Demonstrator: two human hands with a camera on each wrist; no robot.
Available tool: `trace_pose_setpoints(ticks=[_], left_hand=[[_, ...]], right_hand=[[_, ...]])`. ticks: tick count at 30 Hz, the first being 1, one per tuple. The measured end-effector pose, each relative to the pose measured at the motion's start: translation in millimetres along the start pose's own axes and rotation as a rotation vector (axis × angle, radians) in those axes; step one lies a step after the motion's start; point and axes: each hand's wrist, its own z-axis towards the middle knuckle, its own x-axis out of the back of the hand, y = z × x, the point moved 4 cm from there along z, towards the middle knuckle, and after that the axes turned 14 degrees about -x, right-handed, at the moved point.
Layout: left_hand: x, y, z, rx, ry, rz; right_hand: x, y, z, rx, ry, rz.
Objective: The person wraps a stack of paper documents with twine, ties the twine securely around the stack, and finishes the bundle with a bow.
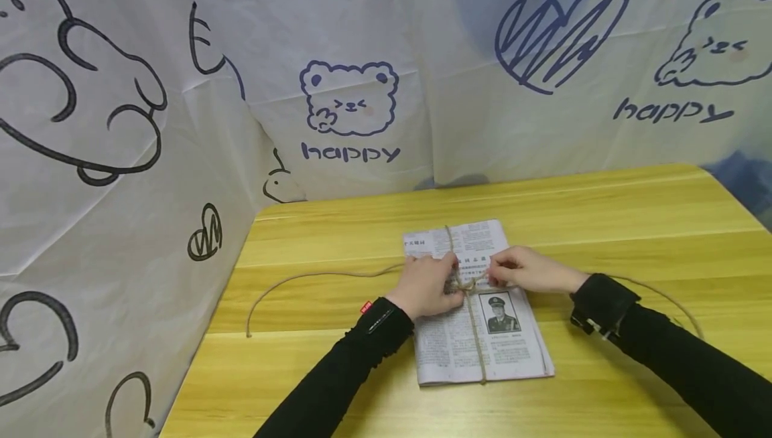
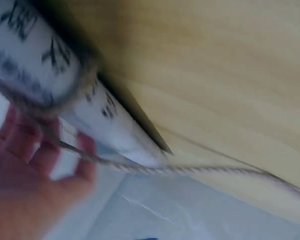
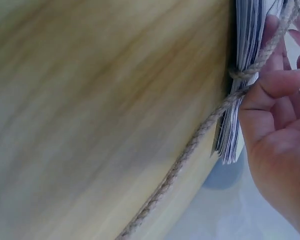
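A folded stack of newspapers (image 1: 449,351) lies on the table, bound lengthwise and crosswise with brown twine (image 1: 476,337). The twine crosses in a loose knot near the middle of the top sheet. My left hand (image 1: 425,284) rests on the left half of the stack, its fingers loosely spread beside the knot. In the left wrist view, twine runs across the fingers of that left hand (image 2: 35,170). To the right of the knot, my right hand (image 1: 531,269) pinches a piece of twine between thumb and fingers. The stack's layered edge (image 3: 235,120) shows beside the right hand (image 3: 280,115).
One loose twine end (image 1: 289,279) trails left over the yellow wood-grain table (image 1: 301,351). The other end (image 1: 663,294) curves right, passing behind the right wrist. A white cloth (image 1: 362,23) with drawn bears and hearts hangs behind and to the left.
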Motion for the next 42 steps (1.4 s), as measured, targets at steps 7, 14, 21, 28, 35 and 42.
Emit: trace_pose_setpoints(ticks=[7, 14, 21, 28, 35, 42], left_hand=[[18.1, -1.8, -7.6, -0.176, 0.071, -0.046], [34.0, -3.9, -22.8, -0.183, 0.119, -0.126], [22.5, -19.7, -46.5, -0.134, 0.105, -0.183], [13.2, -26.9, -53.3, -0.131, 0.119, -0.214], [9.3, -30.4, -59.4, -0.064, 0.110, -0.281], [4.0, -33.1, -64.1, 0.018, 0.053, -0.322]], right_hand=[[2, -6, -6, 0.072, 0.035, -0.003], [7, -4, -13, 0.117, 0.026, -0.021], [7, 12, -20, 0.034, -0.038, -0.032], [6, 16, -22, -0.007, -0.068, -0.010], [4, 19, -22, 0.011, -0.070, -0.027], [2, 22, -22, 0.041, -0.003, -0.084]])
